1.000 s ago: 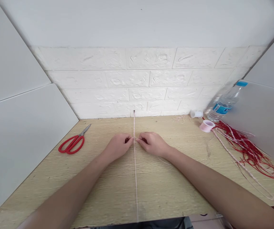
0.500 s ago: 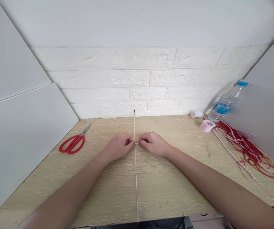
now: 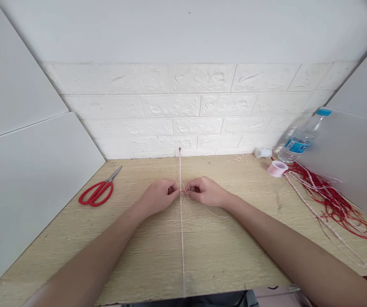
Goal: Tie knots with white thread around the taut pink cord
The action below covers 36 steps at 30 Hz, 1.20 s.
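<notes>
A pink-and-white cord (image 3: 182, 238) runs taut from a small fixing at the foot of the wall toward the table's front edge; its far stretch looks knotted or braided. Left of the cord, my left hand (image 3: 161, 195) is closed in a pinch on a thin thread (image 3: 214, 213) where it meets the cord. My right hand (image 3: 206, 191) pinches the same pale thread just to the right of the cord. A loose loop of thread stands between the hands, and its tail trails under my right wrist. The fingertips hide the exact crossing.
Red-handled scissors (image 3: 96, 193) lie on the left of the table. At the right are a pink thread spool (image 3: 277, 169), a white spool (image 3: 263, 153), a water bottle (image 3: 299, 143) and a heap of red and pink cords (image 3: 343, 202). White panels stand on both sides.
My hands stay nearly in place, the right fingers shifting slightly. The thread loop between them now hangs lower and looks wider, and its tail by the right wrist has moved a little.
</notes>
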Available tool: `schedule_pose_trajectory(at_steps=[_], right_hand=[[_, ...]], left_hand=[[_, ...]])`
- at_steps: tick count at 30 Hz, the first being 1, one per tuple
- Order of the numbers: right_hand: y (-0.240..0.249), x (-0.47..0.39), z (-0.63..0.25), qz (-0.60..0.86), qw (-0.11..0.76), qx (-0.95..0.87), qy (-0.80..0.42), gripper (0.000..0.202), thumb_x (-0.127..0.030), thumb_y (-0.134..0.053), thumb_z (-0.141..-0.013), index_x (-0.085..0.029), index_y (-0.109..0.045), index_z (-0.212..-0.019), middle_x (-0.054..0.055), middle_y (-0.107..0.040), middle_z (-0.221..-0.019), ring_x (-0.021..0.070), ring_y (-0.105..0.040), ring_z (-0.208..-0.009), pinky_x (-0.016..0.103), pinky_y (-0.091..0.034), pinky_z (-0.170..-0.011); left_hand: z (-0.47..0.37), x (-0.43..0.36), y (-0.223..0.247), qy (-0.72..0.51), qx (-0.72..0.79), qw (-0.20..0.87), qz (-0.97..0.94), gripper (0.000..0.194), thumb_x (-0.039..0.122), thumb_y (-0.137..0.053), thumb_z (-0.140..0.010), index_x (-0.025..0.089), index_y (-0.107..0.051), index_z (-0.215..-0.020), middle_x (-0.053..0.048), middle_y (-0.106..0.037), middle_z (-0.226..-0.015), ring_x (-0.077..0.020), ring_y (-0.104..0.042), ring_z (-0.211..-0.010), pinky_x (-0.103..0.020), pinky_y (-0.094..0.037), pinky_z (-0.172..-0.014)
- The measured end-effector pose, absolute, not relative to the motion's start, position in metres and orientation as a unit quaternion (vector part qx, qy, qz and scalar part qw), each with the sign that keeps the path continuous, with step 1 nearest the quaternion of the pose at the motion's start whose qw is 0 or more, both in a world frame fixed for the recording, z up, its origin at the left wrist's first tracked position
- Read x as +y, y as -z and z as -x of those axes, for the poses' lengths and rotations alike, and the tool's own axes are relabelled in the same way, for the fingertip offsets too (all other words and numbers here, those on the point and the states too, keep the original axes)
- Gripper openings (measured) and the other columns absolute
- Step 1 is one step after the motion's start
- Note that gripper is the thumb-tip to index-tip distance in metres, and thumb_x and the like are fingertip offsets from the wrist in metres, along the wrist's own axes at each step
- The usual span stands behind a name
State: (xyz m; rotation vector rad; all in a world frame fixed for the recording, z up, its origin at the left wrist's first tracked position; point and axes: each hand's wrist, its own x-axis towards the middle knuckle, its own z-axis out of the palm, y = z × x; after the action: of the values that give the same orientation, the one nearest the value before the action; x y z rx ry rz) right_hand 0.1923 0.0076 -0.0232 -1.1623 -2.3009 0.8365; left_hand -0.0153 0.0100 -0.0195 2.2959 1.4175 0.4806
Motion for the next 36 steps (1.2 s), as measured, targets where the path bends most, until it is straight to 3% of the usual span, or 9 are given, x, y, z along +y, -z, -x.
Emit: schedule_pose_trajectory(at_steps=[14,30,36], right_hand=[[0.025,0.01,-0.195,0.405,0.209,-0.821,-0.344,0.021,-0.032,-0.054,-0.085,-0.017,-0.069,-0.087,-0.002,-0.058,-0.064,0.0097,-0.046,-0.056,0.022,-0.03,-0.053],[0.027,0.005,-0.191,0.377,0.262,-0.871,-0.174,0.014,-0.022,-0.054,-0.087,-0.017,-0.067,-0.086,0.002,-0.06,-0.076,0.0116,-0.05,-0.067,0.023,-0.035,-0.062],[0.035,0.009,-0.191,0.359,0.298,-0.871,-0.156,0.015,-0.022,-0.055,-0.088,-0.018,-0.069,-0.088,0.004,-0.059,-0.079,0.013,-0.052,-0.071,0.024,-0.038,-0.063]], left_hand=[[0.014,0.009,0.018,-0.178,0.503,0.206,-0.82,0.032,0.045,-0.05,-0.082,0.019,-0.052,-0.062,0.001,-0.056,-0.062,-0.0131,-0.047,-0.057,-0.026,-0.029,-0.052],[0.016,0.008,0.014,-0.169,0.486,0.225,-0.828,0.037,0.052,-0.05,-0.083,0.019,-0.055,-0.066,0.001,-0.056,-0.064,-0.0131,-0.047,-0.06,-0.026,-0.03,-0.054],[0.016,0.006,0.013,-0.165,0.468,0.259,-0.829,0.028,0.047,-0.052,-0.082,0.021,-0.06,-0.074,0.003,-0.054,-0.064,-0.0121,-0.046,-0.059,-0.025,-0.031,-0.054]])
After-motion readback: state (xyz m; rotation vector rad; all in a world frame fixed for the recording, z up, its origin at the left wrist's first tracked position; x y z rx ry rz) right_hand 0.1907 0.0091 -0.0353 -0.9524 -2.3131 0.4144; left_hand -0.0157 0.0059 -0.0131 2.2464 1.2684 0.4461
